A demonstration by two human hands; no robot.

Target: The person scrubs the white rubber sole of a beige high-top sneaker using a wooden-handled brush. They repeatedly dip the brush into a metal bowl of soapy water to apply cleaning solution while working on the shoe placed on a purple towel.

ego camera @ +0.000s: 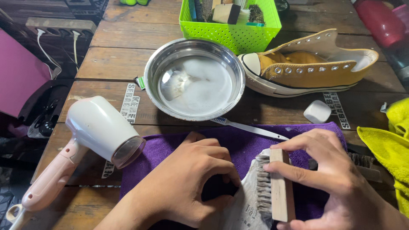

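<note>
A pale insole (245, 204) was held flat on the purple towel (238, 142) by the left hand (187, 183), fingers curled and pressed together. A wooden brush (279, 187) was pinched by the right hand (336, 179). Short, even strokes would probably serve best, with suds close by in the steel bowl (194, 79).

The light is soft and fairly bright, coming from above. The metal bowl (194, 79) shines with white glare. Dark shadows lie under the hands and at the left edge. Everything looks sharp, with edges slightly stretched.
</note>
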